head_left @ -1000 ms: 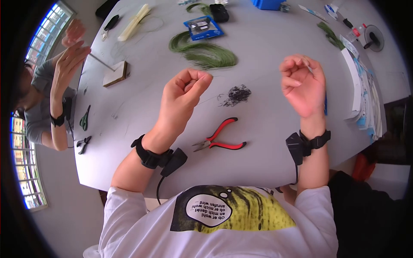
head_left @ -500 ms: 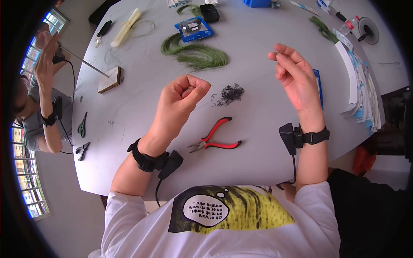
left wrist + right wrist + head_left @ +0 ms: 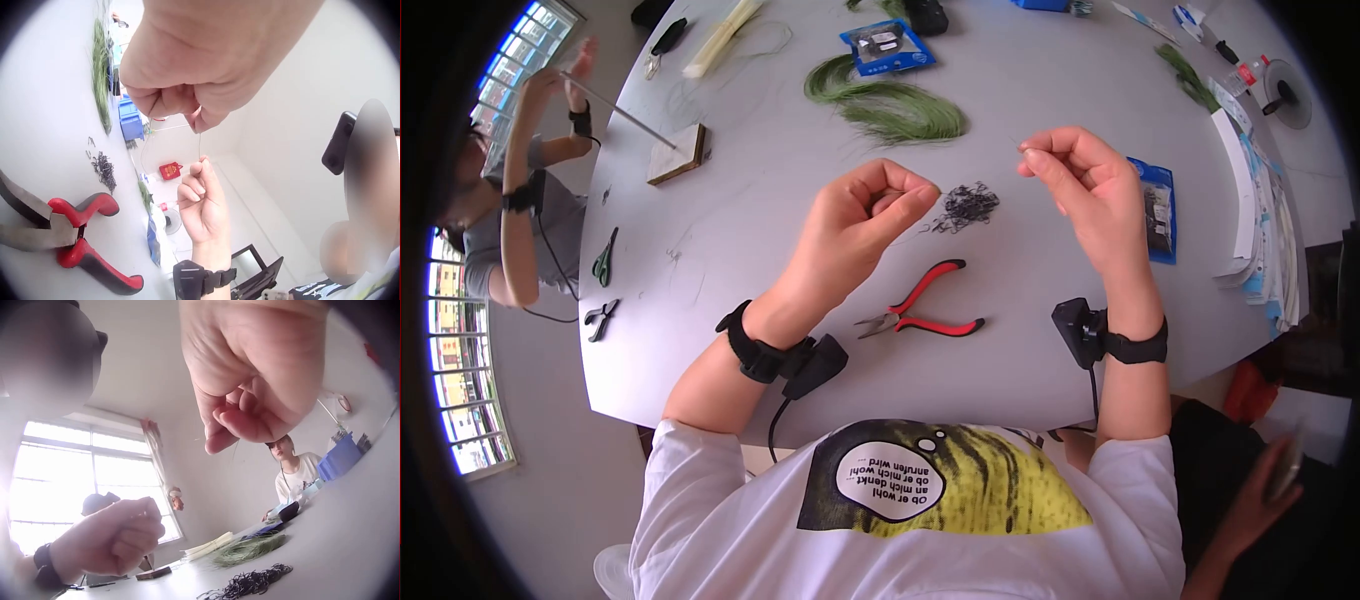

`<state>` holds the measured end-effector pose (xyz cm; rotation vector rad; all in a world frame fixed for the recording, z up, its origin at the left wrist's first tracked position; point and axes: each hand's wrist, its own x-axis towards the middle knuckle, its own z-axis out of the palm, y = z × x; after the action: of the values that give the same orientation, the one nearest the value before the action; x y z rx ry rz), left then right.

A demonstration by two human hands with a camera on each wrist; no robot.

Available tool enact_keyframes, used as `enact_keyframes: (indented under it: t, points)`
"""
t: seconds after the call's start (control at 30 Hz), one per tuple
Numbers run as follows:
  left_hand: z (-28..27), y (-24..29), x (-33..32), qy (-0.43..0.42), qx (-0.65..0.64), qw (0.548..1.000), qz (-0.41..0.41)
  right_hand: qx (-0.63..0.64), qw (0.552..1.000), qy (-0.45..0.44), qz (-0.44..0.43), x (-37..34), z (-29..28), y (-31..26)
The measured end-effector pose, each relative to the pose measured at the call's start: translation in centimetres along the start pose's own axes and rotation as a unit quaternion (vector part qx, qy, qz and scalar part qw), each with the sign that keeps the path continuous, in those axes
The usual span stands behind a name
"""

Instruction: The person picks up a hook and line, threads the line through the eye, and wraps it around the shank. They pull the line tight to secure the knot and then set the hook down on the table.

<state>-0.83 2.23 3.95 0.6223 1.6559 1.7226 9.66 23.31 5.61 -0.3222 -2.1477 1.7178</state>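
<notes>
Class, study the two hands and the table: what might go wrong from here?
The thin strand between the left hand and the right hand might slip from their pinched fingertips. The left hand is near the pile of small black pieces, so a low sweep might scatter them.

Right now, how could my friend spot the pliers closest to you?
Find the big grey table. Between the black tangled pile and the white shirt lie pliers with spread handles. Their handles are mostly red; the pair by the left edge has black ones.
</notes>
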Motion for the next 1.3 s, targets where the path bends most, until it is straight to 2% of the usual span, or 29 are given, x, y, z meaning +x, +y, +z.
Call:
enact_keyframes:
  t: [0.07, 0.1, 0.17, 0.27, 0.6, 0.9, 1.3]
  points:
    - [0.2, -0.1, 0.0, -0.015, 0.01, 0.999, 0.031, -0.024, 0.993, 0.008, -0.117, -0.2, 1.0, 0.8]
    - [0.2, -0.2, -0.1, -0.013, 0.011, 0.999, 0.028, -0.021, 0.993, 0.006, -0.115, -0.4, 1.3, 0.6]
    - [0.3, -0.3, -0.1, -0.018, 0.008, 0.999, 0.045, -0.149, 0.975, -0.001, -0.164, -0.8, 1.6, -0.3]
    - [0.4, -0.5, 0.0, -0.018, 0.012, 0.998, 0.063, -0.181, 0.965, -0.009, -0.19, -1.1, 2.2, -1.2]
    - [0.5, -0.8, 0.0, -0.02, 0.018, 0.997, 0.079, -0.195, 0.958, -0.051, -0.204, -1.3, 2.4, -1.5]
    - [0.4, -1.0, 0.0, -0.04, 0.032, 0.996, 0.076, -0.21, 0.951, -0.057, -0.218, -1.3, 2.4, -1.5]
    - [0.7, -1.3, 0.1, -0.019, 0.04, 0.994, 0.099, -0.234, 0.94, -0.057, -0.242, -1.2, 2.4, -1.2]
